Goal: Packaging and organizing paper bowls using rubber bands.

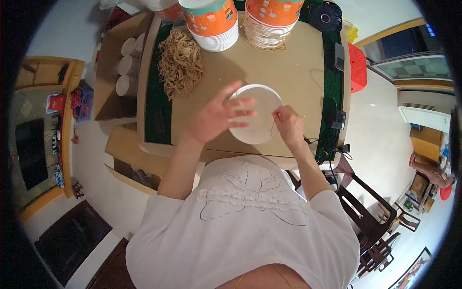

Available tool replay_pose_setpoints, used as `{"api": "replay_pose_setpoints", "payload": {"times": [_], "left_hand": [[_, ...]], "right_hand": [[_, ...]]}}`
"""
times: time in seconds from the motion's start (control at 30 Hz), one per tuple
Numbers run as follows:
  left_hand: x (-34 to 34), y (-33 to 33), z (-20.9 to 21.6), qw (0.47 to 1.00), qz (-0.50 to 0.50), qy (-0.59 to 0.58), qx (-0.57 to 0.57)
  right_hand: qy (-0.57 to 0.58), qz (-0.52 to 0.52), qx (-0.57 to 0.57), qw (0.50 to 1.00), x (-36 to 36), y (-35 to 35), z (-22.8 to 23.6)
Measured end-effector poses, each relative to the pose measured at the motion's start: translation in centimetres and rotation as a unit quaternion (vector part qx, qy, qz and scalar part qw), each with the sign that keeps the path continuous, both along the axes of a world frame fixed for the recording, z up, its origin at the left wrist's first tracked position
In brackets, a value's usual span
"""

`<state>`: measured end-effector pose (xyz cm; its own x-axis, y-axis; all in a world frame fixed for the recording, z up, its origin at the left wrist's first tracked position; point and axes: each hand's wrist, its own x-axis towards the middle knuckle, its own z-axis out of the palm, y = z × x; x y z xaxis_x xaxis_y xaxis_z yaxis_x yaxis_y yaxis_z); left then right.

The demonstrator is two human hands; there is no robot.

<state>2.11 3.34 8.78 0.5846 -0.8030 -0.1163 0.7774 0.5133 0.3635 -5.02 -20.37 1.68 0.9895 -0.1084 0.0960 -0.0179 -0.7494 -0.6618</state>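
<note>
A round white paper tub (pixel 258 126) sits in front of me with its pale inside facing up. My left hand (pixel 220 111) is open, its fingers spread and slightly blurred over the left side of the rim. At the right rim, my right hand (pixel 289 124) is closed in a pinch on a thin tan string (pixel 273 129), whose end hangs down inside the tub. Whether the pinch also takes in the rim is hidden. A tangled heap of tan string (pixel 180 64) lies at the far left of the table.
Stacked orange-and-white tubs (pixel 211 24) stand at the table's back; strings circle the right-hand stack (pixel 269 29). Left of the table, a cardboard box (pixel 115 103) holds white cups. A black coil (pixel 325 18), cables (pixel 332 164) and a red bin (pixel 357 68) are on the right.
</note>
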Motion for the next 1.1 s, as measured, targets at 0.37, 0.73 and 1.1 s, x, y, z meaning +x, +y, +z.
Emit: {"api": "replay_pose_setpoints", "payload": {"times": [0.37, 0.73, 1.1], "left_hand": [[-0.7, -1.0, -2.8, 0.919, 0.037, -0.264, 0.291], [-3.2, -5.6, -5.9, 0.49, 0.053, -0.738, 0.461], [-3.9, -7.5, -11.7, 0.711, 0.008, -0.475, 0.518]], "right_hand": [[0.04, 0.016, -0.002, 0.999, -0.2, 0.1, 1.8], [-0.004, 0.024, 0.067, 0.997, -1.3, 0.2, 1.6], [-0.065, 0.008, -0.003, 0.998, -2.0, 0.9, 2.2]]}}
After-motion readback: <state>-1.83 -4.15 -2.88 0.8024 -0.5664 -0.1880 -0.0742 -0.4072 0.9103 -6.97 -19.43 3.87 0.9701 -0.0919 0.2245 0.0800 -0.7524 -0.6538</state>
